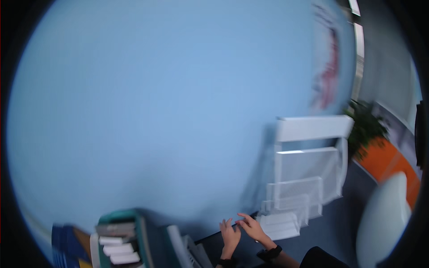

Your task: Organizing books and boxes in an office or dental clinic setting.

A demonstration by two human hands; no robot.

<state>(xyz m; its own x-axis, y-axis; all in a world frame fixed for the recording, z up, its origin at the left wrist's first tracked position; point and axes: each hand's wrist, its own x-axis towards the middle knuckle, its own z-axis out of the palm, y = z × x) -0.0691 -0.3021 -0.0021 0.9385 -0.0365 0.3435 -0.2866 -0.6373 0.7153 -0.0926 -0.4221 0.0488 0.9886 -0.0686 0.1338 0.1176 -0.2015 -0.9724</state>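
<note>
My left hand (230, 235) is raised near the foot of a light blue wall (174, 100), fingers apart and holding nothing visible. Close beside it on the right, my right hand (253, 229) reaches leftward with its thumb and fingers spread, also without anything visible in it. Black bands circle both wrists. Below the hands lies a dark surface (211, 246) that meets the wall. Just right of my right hand stands a white tiered brochure rack (306, 174) with several mesh-like pockets. The whole view is blurred by motion.
At lower left are a teal container (144, 234) with several white blocks (118, 249), and dark blue objects (67, 241). A red-and-white poster (326, 73) hangs on the wall. To the right are a green plant (363, 127), orange flooring (385, 157) and a pale rounded object (382, 221).
</note>
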